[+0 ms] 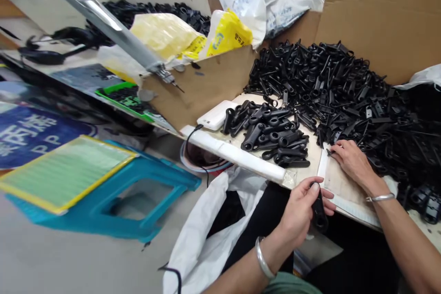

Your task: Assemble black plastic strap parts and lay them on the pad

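Note:
My left hand is closed around a black plastic handle-shaped part with a rounded end, the thumb pressed along its top. It is held just off the table's front edge, over my lap. My right hand reaches to the near edge of a large heap of loose black plastic parts. Its fingertips are pinched at a small dark piece, whose shape is mostly hidden. Left of the right hand lies a smaller pile of black handle-shaped parts with ring ends.
A white power bank with a cable lies by the table's left edge. Cardboard walls border the heap. A powered screwdriver hangs at upper left. Below are a blue plastic stool, a white sack and a bucket.

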Action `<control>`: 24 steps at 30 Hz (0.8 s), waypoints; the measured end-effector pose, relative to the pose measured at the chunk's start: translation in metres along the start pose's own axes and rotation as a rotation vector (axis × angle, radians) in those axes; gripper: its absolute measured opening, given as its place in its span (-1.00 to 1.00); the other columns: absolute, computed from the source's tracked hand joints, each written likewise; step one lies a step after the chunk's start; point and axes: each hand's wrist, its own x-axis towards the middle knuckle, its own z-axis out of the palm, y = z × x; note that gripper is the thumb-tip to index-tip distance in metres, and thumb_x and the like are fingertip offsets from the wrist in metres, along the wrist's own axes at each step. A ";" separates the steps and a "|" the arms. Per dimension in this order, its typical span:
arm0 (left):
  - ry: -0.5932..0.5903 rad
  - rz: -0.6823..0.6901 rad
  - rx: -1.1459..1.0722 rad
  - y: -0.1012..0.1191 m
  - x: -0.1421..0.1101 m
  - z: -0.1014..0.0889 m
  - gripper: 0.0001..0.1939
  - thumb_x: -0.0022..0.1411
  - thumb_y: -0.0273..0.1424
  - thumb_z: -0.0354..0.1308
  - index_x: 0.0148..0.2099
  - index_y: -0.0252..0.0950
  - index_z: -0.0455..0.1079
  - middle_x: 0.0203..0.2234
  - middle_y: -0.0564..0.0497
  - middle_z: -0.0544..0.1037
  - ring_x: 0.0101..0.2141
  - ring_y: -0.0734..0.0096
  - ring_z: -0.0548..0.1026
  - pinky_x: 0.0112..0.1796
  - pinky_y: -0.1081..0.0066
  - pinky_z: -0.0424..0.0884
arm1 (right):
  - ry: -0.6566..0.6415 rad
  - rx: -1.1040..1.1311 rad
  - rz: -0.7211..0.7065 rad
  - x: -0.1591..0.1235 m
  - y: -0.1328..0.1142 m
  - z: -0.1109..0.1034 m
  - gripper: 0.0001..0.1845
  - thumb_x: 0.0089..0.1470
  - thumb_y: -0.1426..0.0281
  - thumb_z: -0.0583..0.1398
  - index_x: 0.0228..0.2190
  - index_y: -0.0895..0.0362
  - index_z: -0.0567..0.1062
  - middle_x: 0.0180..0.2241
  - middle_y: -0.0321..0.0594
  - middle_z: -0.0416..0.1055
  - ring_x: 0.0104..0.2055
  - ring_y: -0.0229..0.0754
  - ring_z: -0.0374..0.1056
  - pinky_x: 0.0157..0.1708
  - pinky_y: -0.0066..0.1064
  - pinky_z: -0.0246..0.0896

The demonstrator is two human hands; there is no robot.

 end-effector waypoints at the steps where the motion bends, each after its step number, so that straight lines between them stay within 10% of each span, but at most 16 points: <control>1: 0.007 0.001 -0.013 0.001 0.000 0.000 -0.59 0.18 -0.20 0.24 -0.06 -0.40 0.32 -0.41 -0.08 0.56 -0.46 0.37 0.55 -0.38 0.39 0.48 | 0.016 0.009 0.002 -0.006 -0.001 -0.005 -0.77 0.23 0.35 0.09 -0.24 0.11 0.55 -0.22 -0.07 0.46 -0.18 -0.01 0.29 -0.21 -0.21 0.27; 9: 0.011 0.019 -0.057 0.007 0.008 0.004 -0.66 0.26 -0.26 0.17 -0.03 -0.41 0.36 -0.27 -0.21 0.60 -0.34 0.27 0.58 -0.21 0.30 0.45 | -0.279 0.447 0.323 -0.070 -0.029 -0.034 -0.78 0.20 0.26 0.12 -0.38 0.09 0.49 -0.44 -0.25 0.49 -0.40 -0.15 0.39 -0.37 -0.37 0.23; 18: 0.074 -0.010 0.039 0.006 0.011 0.006 -0.61 0.18 -0.26 0.26 -0.01 -0.37 0.38 -0.23 -0.19 0.62 -0.29 0.25 0.60 -0.12 0.25 0.45 | 0.012 0.131 0.352 -0.084 -0.050 -0.032 -0.75 0.17 0.45 0.17 -0.10 0.10 0.51 -0.21 -0.06 0.54 -0.15 -0.02 0.44 -0.18 -0.24 0.36; 24: 0.087 0.024 0.008 0.001 0.012 0.011 -0.59 0.20 -0.22 0.24 0.02 -0.34 0.40 -0.12 -0.20 0.60 -0.07 0.14 0.55 0.04 0.15 0.37 | 0.256 0.677 0.464 -0.094 -0.069 -0.051 -0.78 0.13 0.41 0.22 -0.16 0.11 0.58 -0.20 -0.14 0.57 -0.25 -0.14 0.50 -0.26 -0.35 0.44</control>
